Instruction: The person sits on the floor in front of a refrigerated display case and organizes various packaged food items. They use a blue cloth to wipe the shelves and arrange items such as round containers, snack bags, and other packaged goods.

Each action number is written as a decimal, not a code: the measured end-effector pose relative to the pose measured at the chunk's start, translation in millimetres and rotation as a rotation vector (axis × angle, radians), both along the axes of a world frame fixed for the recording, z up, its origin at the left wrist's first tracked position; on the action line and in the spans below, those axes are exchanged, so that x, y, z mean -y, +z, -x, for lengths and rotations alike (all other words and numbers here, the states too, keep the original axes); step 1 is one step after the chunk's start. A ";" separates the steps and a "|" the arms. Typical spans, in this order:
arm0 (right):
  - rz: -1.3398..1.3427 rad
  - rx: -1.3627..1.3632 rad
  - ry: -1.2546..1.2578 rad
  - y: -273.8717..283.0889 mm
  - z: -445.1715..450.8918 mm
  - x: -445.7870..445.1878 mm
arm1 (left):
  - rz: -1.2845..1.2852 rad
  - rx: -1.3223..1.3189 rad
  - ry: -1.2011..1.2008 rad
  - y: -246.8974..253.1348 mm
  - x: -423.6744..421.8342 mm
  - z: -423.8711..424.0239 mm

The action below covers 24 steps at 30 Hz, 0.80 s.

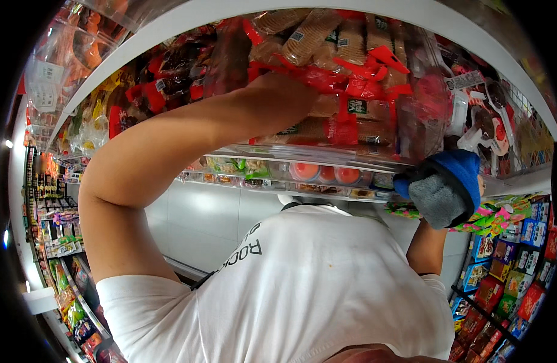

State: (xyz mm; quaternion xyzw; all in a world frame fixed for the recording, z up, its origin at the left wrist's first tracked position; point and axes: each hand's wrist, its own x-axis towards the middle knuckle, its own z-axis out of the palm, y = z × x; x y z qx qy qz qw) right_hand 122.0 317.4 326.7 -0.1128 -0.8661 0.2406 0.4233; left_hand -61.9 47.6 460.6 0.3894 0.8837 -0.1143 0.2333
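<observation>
My left hand reaches into a clear plastic bin of packaged snacks. Its fingers are hidden among red-and-clear wrappers, so a grip on any pack cannot be made out. Around it lie long packs of round, thin, tan slices with red wrapper ends. By the bin's front right corner, my right hand holds a folded blue and grey fleecy cloth, which covers most of the hand. Just behind the cloth is a pink, green and yellow patterned item.
A white shelf edge arches above the bin. Dark snacks in red wrappers lie to the left, clear scoops or tongs to the right. Below sits a lower shelf with red-lidded tubs. Packaged goods fill racks at right.
</observation>
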 end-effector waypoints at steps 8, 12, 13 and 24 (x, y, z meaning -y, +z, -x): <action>-0.039 0.041 0.044 13.0 -0.3 -0.4 | -0.490 -0.785 -0.441 58.9 2.6 16.3; 0.085 -0.059 0.126 13.1 2.8 2.6 | -0.667 -0.360 -0.191 17.9 -17.3 71.7; -0.027 -0.012 0.061 12.5 2.3 1.9 | -0.443 -0.473 -0.342 14.9 -23.5 74.0; -0.012 -0.309 0.236 0.9 11.7 -8.2 | -0.541 -0.258 -0.135 67.3 -1.4 19.2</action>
